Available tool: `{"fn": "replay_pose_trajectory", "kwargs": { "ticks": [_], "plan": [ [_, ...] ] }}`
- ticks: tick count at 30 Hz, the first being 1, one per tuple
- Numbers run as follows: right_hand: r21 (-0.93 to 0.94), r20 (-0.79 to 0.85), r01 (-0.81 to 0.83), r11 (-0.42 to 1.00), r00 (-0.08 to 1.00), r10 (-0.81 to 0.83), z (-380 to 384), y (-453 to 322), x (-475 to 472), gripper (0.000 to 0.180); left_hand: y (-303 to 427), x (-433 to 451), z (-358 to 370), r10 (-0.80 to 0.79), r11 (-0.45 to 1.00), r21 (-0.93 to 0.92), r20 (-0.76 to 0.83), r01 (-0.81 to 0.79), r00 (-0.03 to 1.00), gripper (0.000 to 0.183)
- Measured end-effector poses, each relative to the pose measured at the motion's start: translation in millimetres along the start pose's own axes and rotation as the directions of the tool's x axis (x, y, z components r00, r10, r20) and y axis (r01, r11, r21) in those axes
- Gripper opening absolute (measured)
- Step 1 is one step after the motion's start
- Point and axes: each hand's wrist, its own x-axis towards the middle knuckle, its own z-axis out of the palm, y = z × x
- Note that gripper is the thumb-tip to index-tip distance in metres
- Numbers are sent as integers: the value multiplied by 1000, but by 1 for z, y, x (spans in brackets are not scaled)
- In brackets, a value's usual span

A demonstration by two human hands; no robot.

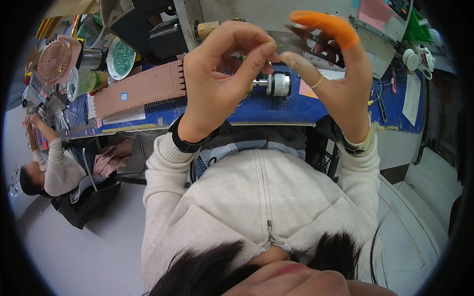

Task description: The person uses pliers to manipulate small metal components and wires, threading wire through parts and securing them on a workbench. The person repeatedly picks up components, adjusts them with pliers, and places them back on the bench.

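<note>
My left hand [222, 74] is raised above the bench, thumb and index fingertip pinched on a tiny thin piece, with a small yellow-green tip [281, 45] beside them. The piece is too small to identify. Facing it, my right hand [340, 74] wears an orange finger cover [326, 24] on the index finger and a pale cover on the thumb. Its other fingers curl around a dark-handled metal tool [326, 50], blurred and partly hidden. The right thumb tip is close to the left fingertips; contact is unclear. Beneath the hands, a metal-and-black cylindrical device [279, 84] lies on the blue bench mat [255, 113].
Left of my hands lies a long brown board with a toothed end [148, 88]. Beyond it are a bowl of green pieces [123, 59], a lidded plastic cup [87, 83] and a pink fan [55, 61]. Tweezers [381, 105] lie at right. Another person [59, 170] sits far left.
</note>
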Motion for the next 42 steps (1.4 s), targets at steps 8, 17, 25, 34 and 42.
{"fn": "replay_pose_trajectory", "kwargs": {
  "ticks": [8,17,25,34,42],
  "plan": [
    [-392,-71,299,870,933,-353,1,13,-10,34,0,5,-6,-88,992,-84,48,92,995,19],
    [-409,-9,391,825,902,-432,-1,20,-9,44,8,5,-6,-179,969,-168,29,182,983,16],
    [-409,36,350,843,929,-368,-2,14,-11,33,10,5,-7,-173,976,-125,40,176,984,17],
    [-402,43,346,848,932,-360,-2,14,-12,31,2,6,-10,-122,991,-52,71,126,990,21],
    [-357,-11,334,872,932,-361,2,16,-9,36,10,6,-8,-230,956,-176,48,235,972,17]
  ]
}}
